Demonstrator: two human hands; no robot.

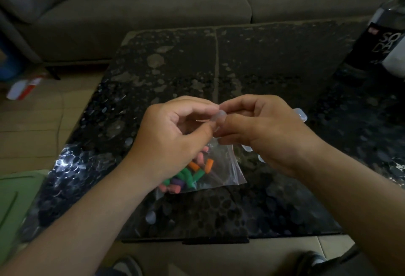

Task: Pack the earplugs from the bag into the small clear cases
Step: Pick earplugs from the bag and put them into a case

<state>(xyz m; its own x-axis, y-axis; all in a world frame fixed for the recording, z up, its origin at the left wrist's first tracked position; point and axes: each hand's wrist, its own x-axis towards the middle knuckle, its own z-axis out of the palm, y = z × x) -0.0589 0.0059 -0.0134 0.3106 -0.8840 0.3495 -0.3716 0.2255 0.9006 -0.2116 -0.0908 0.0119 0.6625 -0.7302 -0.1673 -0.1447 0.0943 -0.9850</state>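
While left hand (175,126) and right hand (263,129) pinched the bag (228,166) top, seemingly to part it | earplugs (190,175) pooled low | clear cases (300,114) waited nearby

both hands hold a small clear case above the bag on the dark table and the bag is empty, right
Not empty. In the head view the bag holds pink, orange, green and purple earplugs. The left hand and right hand hold the small clear case above it on the dark table.
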